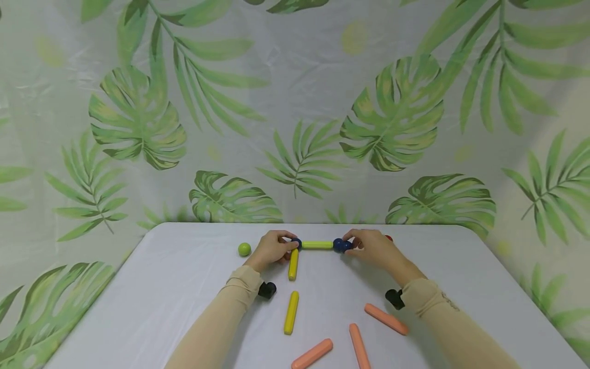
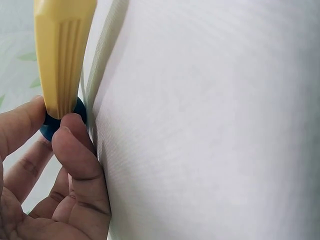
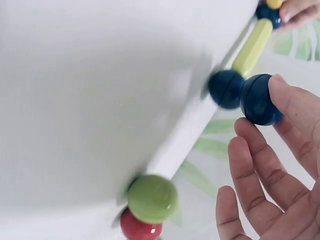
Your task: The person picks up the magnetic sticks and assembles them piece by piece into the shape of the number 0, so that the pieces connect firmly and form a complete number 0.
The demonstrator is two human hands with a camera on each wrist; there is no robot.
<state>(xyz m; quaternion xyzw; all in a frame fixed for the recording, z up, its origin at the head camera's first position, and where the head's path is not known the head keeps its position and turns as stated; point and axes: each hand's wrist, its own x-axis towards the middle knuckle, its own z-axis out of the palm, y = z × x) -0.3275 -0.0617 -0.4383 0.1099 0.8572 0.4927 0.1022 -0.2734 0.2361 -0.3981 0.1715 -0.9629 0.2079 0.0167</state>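
My left hand (image 1: 271, 249) pinches a dark blue ball (image 2: 50, 131) between thumb and fingers. A yellow stick (image 1: 293, 265) runs from that ball toward the table's front. To the right of the ball, a yellow-green stick (image 1: 317, 245) reaches across to another dark blue ball (image 3: 226, 89). My right hand (image 1: 374, 249) pinches a further dark blue ball (image 3: 260, 100), which touches the one at the stick's end. Its remaining fingers are loosely bent in the right wrist view. Whether the balls are locked together, I cannot tell.
A green ball (image 1: 244, 249) lies left of my left hand. Beyond my right hand are another green ball (image 3: 152, 198) and a red ball (image 3: 141, 227), side by side. Nearer lie a loose yellow stick (image 1: 291, 312) and three orange sticks (image 1: 386, 319). A leaf-patterned cloth (image 1: 304, 102) hangs behind the white table (image 1: 184, 266).
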